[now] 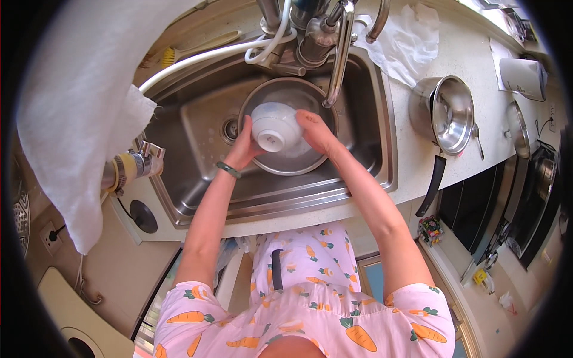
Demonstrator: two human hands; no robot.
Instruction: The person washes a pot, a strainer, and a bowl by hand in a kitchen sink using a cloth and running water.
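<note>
Both my hands hold a white bowl [281, 123], tilted so that its foot faces me. My left hand [245, 145] grips its left side from below, thumb along the wall; a dark green bangle circles that wrist. On the bowl's right side, my right hand [317, 130] has its fingers curled at the rim. Beneath them a round metal basin [293, 169] stands in the stainless steel sink [188, 134], with cloudy liquid partly visible inside. The chrome faucet spout [336, 76] reaches down over the basin's right edge. The bowl's inside is hidden from me.
A white cloth [76, 112] hangs at the left, near a pipe with a valve [134, 168]. A white hose [201, 53] crosses the sink's back-left corner, beside a yellow-bristled brush [197, 47]. Right of the sink sit a crumpled plastic sheet [403, 44] and a saucepan [421, 103] with its handle jutting frontward.
</note>
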